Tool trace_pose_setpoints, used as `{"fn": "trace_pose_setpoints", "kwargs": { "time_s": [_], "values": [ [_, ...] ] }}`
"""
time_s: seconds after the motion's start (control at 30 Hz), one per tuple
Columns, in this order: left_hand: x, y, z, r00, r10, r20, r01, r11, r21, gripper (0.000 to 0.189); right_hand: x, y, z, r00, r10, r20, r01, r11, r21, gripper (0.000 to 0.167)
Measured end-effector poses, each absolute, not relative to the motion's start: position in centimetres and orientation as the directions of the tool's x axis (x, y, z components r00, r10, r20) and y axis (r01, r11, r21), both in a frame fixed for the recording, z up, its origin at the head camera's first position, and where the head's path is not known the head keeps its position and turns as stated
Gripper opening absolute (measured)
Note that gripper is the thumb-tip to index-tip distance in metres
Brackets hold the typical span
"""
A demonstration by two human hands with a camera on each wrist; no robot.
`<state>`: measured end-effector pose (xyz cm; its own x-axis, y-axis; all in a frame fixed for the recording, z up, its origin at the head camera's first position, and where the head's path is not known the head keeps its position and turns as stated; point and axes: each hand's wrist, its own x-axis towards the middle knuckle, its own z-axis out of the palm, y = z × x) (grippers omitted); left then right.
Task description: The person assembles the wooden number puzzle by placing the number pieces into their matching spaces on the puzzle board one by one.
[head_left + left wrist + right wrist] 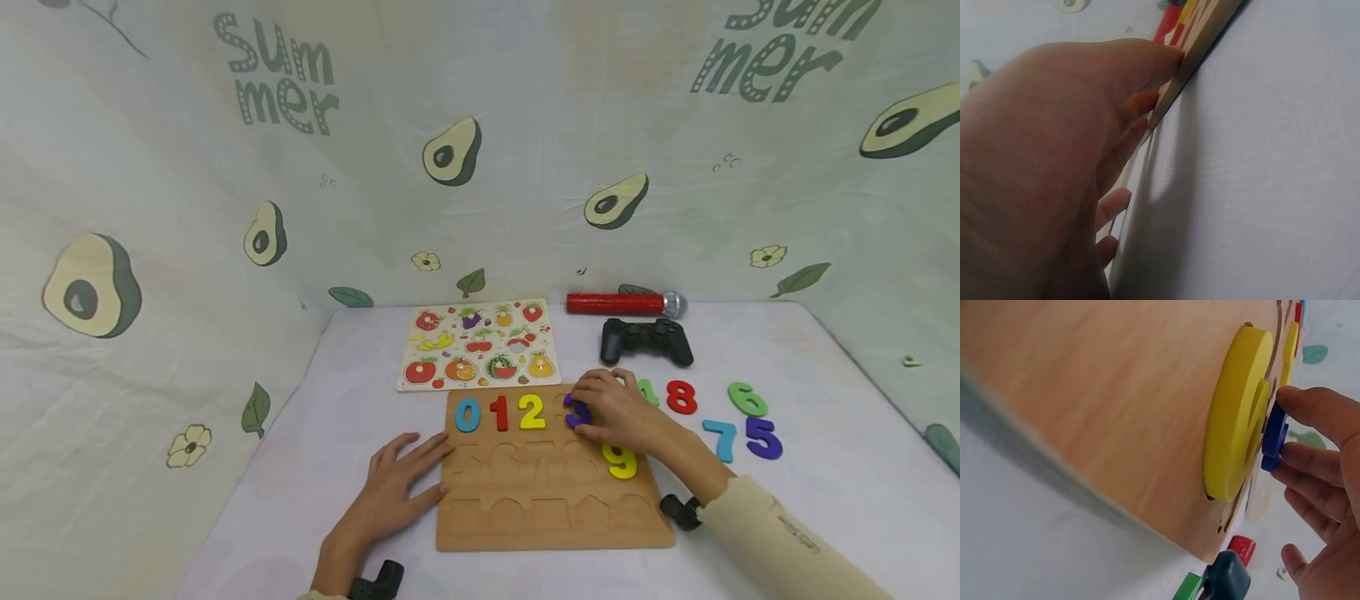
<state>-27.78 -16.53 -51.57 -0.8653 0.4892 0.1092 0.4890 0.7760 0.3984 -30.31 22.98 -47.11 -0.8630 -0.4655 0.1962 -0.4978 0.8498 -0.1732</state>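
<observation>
A wooden number board [555,537] lies on the table, with a blue 0 [467,415], a red 1 [499,413] and a yellow 2 [532,412] along its top row. My right hand [622,412] pinches a purple number 3 [1274,434] between thumb and fingers at that row's right end. Below it, a yellow 9 [621,461] sits on the board's right side. My left hand [393,487], fingers spread, touches the board's left edge with thumb and fingertips. A green 4 [648,392] is partly hidden behind the right hand.
Right of the board lie a red 8 [682,397], a green 6 [747,399], a light blue 7 [722,440] and a purple 5 [763,438]. Behind are a fruit puzzle board [480,343], a black game controller [647,341] and a red microphone [622,304].
</observation>
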Motion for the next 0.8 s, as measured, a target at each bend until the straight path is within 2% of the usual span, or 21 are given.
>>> {"fn": "trace_pose_setpoints", "kwargs": {
  "time_s": [0.8],
  "values": [
    [-27.67,-16.48,-51.73,-0.861,0.496,0.111,0.496,0.773,0.395,0.056,-30.71,22.40,-47.57,-0.860,-0.474,0.190,-0.506,0.839,-0.197,0.045]
  ]
}}
